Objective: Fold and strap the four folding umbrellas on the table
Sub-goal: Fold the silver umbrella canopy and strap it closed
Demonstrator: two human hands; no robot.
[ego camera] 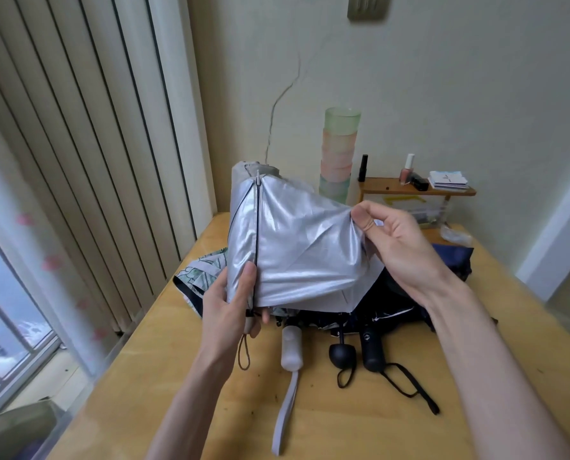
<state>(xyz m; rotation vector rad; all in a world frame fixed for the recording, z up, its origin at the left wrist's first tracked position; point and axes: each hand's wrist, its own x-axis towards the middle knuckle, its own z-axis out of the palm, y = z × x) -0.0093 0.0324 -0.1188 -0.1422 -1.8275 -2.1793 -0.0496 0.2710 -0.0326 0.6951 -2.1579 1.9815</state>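
A silver folding umbrella stands upright above the wooden table, its canopy loose. My left hand grips its lower end near the beige handle, whose cord loop hangs down. My right hand pinches a canopy edge and pulls that panel out to the right. Three more umbrellas lie behind on the table: one with a frosted white handle and grey strap, one with a round black handle, one with a straight black handle. Their dark canopies are heaped together.
A patterned light canopy lies at the left table edge. Against the wall stand a tall pastel tube and a small wooden shelf with bottles and cards. Vertical blinds and a window fill the left.
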